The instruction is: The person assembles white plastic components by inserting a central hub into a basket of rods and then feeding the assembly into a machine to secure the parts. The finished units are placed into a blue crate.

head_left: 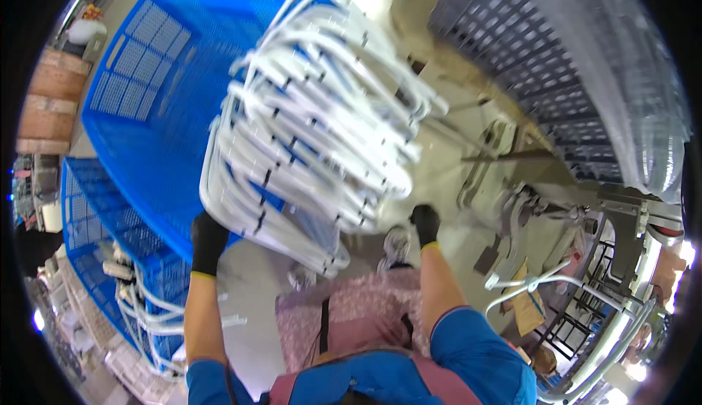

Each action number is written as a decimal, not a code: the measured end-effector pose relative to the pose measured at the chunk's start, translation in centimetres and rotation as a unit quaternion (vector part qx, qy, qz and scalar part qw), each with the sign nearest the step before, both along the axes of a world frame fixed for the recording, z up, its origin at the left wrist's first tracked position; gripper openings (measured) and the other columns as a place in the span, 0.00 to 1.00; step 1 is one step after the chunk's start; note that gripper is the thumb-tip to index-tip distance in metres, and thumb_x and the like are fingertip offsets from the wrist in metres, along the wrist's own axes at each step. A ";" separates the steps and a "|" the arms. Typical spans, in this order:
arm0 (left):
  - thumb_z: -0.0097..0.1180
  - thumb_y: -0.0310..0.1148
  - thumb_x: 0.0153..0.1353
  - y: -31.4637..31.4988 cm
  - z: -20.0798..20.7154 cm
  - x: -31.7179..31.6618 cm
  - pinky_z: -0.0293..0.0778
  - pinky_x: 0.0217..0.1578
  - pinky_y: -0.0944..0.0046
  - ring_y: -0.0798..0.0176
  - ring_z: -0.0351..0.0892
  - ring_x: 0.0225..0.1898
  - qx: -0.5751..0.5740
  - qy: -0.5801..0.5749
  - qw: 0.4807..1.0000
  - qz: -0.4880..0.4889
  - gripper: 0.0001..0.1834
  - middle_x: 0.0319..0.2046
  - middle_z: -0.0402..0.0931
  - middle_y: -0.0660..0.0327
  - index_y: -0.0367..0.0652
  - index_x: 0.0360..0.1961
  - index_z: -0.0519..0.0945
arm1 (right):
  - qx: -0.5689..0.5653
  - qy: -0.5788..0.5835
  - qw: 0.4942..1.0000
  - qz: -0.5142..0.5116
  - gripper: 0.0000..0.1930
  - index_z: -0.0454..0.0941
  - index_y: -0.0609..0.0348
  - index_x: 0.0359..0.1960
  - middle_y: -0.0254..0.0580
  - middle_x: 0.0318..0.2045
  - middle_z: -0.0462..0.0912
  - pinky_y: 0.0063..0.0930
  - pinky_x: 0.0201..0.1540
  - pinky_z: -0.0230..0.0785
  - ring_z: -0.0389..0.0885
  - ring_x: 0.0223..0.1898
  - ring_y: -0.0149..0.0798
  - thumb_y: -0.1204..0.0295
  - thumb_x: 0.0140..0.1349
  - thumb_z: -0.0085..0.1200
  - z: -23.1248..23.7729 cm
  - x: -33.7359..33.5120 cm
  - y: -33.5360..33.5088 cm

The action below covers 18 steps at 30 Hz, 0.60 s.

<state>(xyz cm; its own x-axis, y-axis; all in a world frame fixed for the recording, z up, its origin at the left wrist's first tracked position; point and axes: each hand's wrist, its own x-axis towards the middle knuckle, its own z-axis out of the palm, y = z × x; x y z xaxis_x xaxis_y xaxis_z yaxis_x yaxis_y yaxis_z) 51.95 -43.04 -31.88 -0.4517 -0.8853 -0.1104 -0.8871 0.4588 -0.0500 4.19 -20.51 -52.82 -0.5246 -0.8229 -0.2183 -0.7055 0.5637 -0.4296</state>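
Note:
A big stack of bent white tube frames (314, 134) with small black bands lies across the right side of a large blue plastic basket (131, 105), blurred in part. My left hand (210, 238), in a black glove with a yellow cuff, is closed where the basket's near rim meets the stack's lower left corner. Whether it grips rim or tube is hidden. To the right of the stack, my right hand (425, 224), gloved the same way, makes a fist over the floor, apart from the frames. Nothing shows in it.
More blue baskets (95, 215) stand at the left, with white tube pieces (146, 313) by them. A dark grey crate (541, 69) with clear plastic film fills the upper right. Metal machine parts (519, 215) and a bent white tube (556, 281) are at the right.

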 end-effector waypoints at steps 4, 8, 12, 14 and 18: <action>0.58 0.36 0.53 -0.1 0.4 0.5 0.75 0.32 0.50 0.45 0.80 0.34 0.020 0.126 0.991 0.040 0.07 0.29 0.81 0.50 0.45 0.29 0.82 | -0.026 -0.279 0.928 -0.248 0.09 0.78 0.62 0.29 0.44 0.22 0.81 0.35 0.26 0.73 0.81 0.21 0.42 0.70 0.56 0.49 -0.9 0.6 0.9; 0.57 0.33 0.51 -2.4 0.5 2.5 0.75 0.32 0.51 0.45 0.80 0.33 -0.022 0.037 0.998 -0.045 0.06 0.29 0.81 0.52 0.46 0.30 0.82 | 0.035 -0.090 0.995 -0.038 0.14 0.81 0.54 0.40 0.54 0.29 0.82 0.46 0.41 0.73 0.80 0.36 0.59 0.64 0.53 0.56 -3.0 2.4 2.0; 0.56 0.32 0.50 -6.3 0.1 7.2 0.73 0.31 0.50 0.46 0.78 0.31 -0.018 0.003 0.999 -0.032 0.05 0.28 0.80 0.53 0.43 0.27 0.79 | 0.130 -0.150 0.980 0.017 0.29 0.70 0.48 0.58 0.59 0.54 0.72 0.47 0.45 0.73 0.78 0.46 0.57 0.59 0.53 0.60 -6.6 5.0 1.4; 0.56 0.33 0.54 -7.5 0.4 10.3 0.75 0.36 0.52 0.44 0.80 0.38 -0.017 0.079 0.997 0.014 0.11 0.33 0.80 0.48 0.38 0.35 0.80 | 0.146 -0.115 0.980 0.064 0.31 0.68 0.47 0.60 0.60 0.55 0.71 0.47 0.47 0.72 0.78 0.46 0.57 0.59 0.53 0.61 -9.4 5.8 0.2; 0.60 0.35 0.55 -9.0 2.2 15.8 0.75 0.39 0.54 0.51 0.81 0.39 -0.060 0.039 0.996 0.044 0.16 0.37 0.81 0.52 0.37 0.42 0.78 | 0.067 -0.070 0.982 0.161 0.42 0.57 0.30 0.67 0.58 0.66 0.55 0.46 0.41 0.74 0.75 0.49 0.57 0.63 0.48 0.64 -18.1 7.2 -4.9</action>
